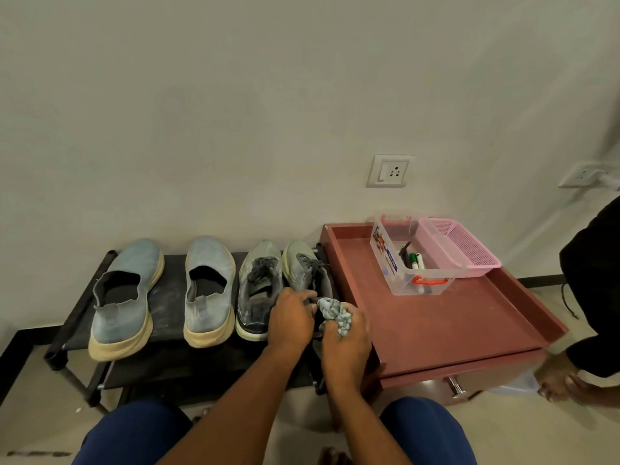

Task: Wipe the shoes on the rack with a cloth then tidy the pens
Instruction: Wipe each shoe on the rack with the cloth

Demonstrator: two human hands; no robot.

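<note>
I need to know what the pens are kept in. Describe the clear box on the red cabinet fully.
The clear box is a see-through plastic tub, rectangular, open with no lid in view. It has orange handles at its near and far ends and a printed label on its left wall. It stands upright on the red cabinet, at the back. Inside lie a few markers, one green and white. A pink basket sits against its right side. Neither of the hands touches it.
</note>
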